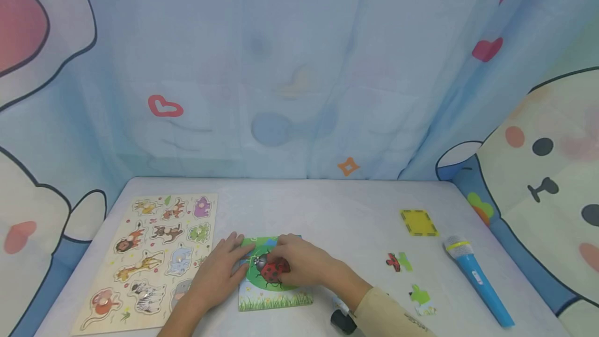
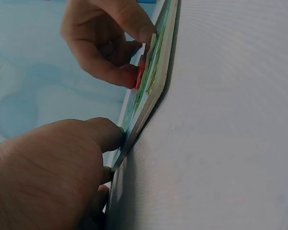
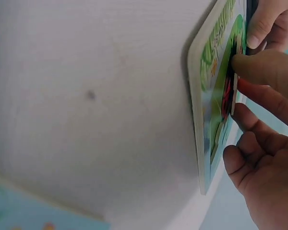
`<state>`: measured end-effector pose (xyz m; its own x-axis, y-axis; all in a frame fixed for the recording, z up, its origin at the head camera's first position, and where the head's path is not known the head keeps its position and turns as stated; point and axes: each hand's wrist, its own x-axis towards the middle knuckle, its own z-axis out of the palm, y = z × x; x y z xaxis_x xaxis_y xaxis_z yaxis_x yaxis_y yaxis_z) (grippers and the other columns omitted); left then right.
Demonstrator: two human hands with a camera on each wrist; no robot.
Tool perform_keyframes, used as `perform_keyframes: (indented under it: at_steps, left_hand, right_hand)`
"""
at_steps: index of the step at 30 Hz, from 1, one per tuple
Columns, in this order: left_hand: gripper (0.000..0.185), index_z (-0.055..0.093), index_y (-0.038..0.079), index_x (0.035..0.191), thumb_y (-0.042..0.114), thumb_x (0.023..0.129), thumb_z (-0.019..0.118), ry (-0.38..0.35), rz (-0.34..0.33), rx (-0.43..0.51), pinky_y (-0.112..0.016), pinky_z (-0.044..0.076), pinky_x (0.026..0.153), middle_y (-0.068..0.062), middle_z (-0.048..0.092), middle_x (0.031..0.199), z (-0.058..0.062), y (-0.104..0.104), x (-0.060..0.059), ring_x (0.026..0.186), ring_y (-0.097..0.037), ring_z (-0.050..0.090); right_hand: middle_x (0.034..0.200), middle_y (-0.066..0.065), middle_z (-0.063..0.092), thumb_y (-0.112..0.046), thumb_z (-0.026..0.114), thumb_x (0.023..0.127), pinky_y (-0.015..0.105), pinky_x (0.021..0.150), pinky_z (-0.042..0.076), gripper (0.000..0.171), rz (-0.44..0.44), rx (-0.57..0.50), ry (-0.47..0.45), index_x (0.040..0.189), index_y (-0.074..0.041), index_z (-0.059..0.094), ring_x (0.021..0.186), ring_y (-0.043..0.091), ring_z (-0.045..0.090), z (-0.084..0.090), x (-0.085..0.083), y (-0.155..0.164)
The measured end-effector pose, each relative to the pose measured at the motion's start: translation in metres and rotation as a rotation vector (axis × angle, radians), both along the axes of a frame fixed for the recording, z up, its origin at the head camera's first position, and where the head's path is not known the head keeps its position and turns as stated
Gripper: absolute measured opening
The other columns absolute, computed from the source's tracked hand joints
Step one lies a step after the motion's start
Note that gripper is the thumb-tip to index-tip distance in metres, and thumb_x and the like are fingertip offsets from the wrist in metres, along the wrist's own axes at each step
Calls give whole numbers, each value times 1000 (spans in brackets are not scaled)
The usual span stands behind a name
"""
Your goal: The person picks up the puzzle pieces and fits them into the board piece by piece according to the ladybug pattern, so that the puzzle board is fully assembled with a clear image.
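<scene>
Clearly the work is lying somewhere in the middle: the ladybug puzzle (image 1: 273,274) is sitting flat on the table (image 1: 327,212), near the front edge and just right of the animal board (image 1: 150,259), and most of its picture is already showing, the green round field, the grass strip at the bottom and the red ladybug body. The right hand (image 1: 299,261) is pinching a red piece (image 3: 228,96) between thumb and fingers and is pressing it into the middle of the puzzle; in the right wrist view the piece is standing a little proud of the surface, so I am judging that it is not seated fully yet. The left hand (image 1: 222,274) is resting flat with straight fingers on the left edge of the puzzle, holding nothing and only steadying it. Some pieces are waiting well apart on the right side of the table: a red and green piece (image 1: 399,262) and a green piece (image 1: 419,295), with a yellow card (image 1: 418,222) farther back. So I am thinking at least two pieces are left to place after this one, though the hands are hiding part of the puzzle and I cannot count the open gaps. A blue microphone (image 1: 477,280) is lying at the far right, untouched.
</scene>
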<state>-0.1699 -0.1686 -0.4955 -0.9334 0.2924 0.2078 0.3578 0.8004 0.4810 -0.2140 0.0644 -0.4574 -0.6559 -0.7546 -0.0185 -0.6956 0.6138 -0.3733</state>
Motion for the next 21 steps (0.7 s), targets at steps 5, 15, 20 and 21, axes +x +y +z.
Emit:
perform_keyframes:
  at_steps: [5, 15, 20, 21]
  left_hand:
    - [43, 61, 17, 133, 23, 91, 67, -5, 8, 0, -50, 25, 116, -12, 47, 146, 0, 1, 0, 141, -33, 32]
    - [43, 61, 17, 133, 23, 91, 67, -3, 3, 8, -49, 24, 117, -11, 47, 146, -1, 1, 0, 141, -32, 31]
    - [42, 62, 16, 133, 22, 91, 68, 2, 0, 14, -48, 24, 117, -12, 47, 146, -1, 0, 0, 141, -32, 31]
    - [42, 62, 16, 133, 22, 91, 68, 1, 0, 16, -48, 24, 117, -13, 47, 146, 0, 0, 0, 141, -33, 32]
  right_hand:
    - [97, -12, 56, -23, 80, 80, 15, 73, 47, 34, -9, -15, -28, 113, -19, 74, 82, 2, 49, -1, -2, 1]
    - [88, -15, 56, -19, 79, 83, 12, 66, 43, 27, 25, -14, 87, 109, -19, 76, 77, 1, 45, -5, -1, -1]
    - [81, -14, 54, -15, 77, 84, 8, 59, 40, 22, 55, 25, 157, 105, -18, 77, 69, -1, 42, -2, 4, -4]
    - [81, -14, 54, -14, 77, 84, 8, 58, 40, 21, 54, 16, 136, 105, -17, 77, 69, -1, 43, -3, 4, -5]
